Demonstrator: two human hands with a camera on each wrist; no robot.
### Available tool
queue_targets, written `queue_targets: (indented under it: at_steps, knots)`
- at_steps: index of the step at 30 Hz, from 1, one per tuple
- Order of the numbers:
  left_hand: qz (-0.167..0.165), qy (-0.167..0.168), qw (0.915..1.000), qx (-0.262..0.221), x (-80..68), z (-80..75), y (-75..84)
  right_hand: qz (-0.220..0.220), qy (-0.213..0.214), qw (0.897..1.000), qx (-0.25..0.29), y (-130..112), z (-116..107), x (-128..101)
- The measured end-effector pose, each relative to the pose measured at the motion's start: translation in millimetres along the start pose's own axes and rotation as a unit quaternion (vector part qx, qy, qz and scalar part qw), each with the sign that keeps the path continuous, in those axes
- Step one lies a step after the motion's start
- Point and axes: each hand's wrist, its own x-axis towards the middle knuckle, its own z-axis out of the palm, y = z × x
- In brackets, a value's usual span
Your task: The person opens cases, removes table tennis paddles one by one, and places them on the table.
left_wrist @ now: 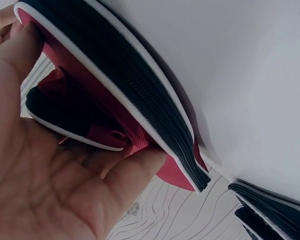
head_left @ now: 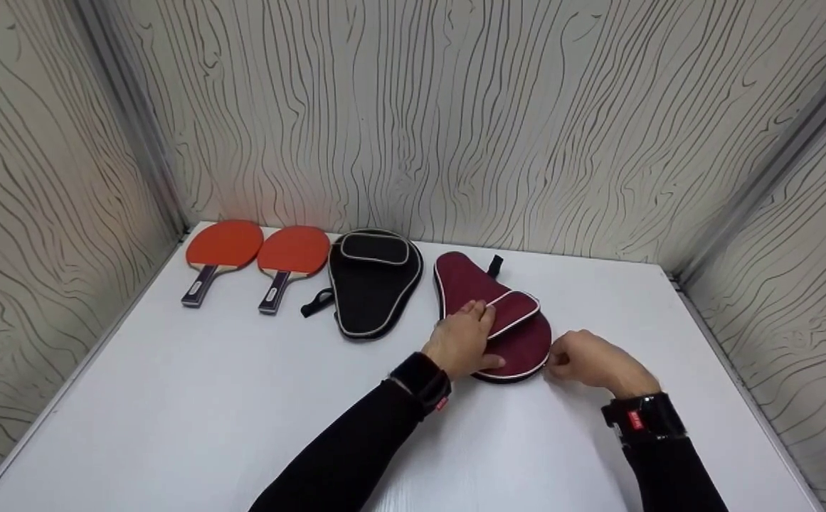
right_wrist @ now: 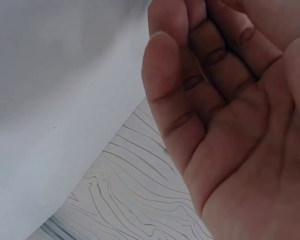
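Note:
A maroon table tennis paddle case point(head_left: 464, 279) with white piping lies flat, rounded end toward me, its small pocket point(head_left: 517, 311) on top. My left hand point(head_left: 461, 340) rests on it, fingers spread over the pocket's side and thumb on the wide part. In the left wrist view the black zipper point(left_wrist: 155, 102) runs along the case's side. My right hand point(head_left: 587, 359) is at the rounded edge, thumb and forefinger pinching at the zipper, where the pull is hidden by the fingers. The right wrist view shows this hand's curled fingers point(right_wrist: 162, 65), but not the pinch.
Left of the maroon case lies a black paddle case point(head_left: 370, 295) with a wrist loop point(head_left: 317, 303). Farther left are two paddles with orange-red faces, one outer point(head_left: 225, 243) and one inner point(head_left: 294, 250). Wood-patterned walls point(head_left: 384, 128) border the white table point(head_left: 192, 398) at back and sides.

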Motion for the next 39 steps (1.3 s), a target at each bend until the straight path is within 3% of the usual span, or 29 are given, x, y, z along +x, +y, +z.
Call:
queue_targets:
  at_steps: [4,12,19,25,33,39]
  knots:
    - [-0.002,-0.019,0.9998,-0.003,-15.6,-32.3,3.8,0.0,-0.003,1.0,0.003,-1,1,1]
    - [0.007,-0.032,0.9994,0.005,-23.3,-49.5,4.1,-0.009,0.013,1.0,-0.015,1,-2,-1]
    - [0.035,-0.003,0.9991,0.024,-26.4,-49.3,11.0,0.031,0.017,0.999,-0.023,12,-8,-6]
    - [0.069,-0.004,0.9961,0.056,-35.1,-52.1,18.7,0.058,0.031,0.997,-0.031,24,-12,-11]
    - [0.101,0.019,0.9914,0.081,-49.5,-52.3,28.4,0.063,0.065,0.993,-0.08,33,-13,-8]
    - [0.122,0.033,0.9897,0.067,-60.3,-55.9,34.8,0.069,0.087,0.988,-0.105,40,-13,-7]
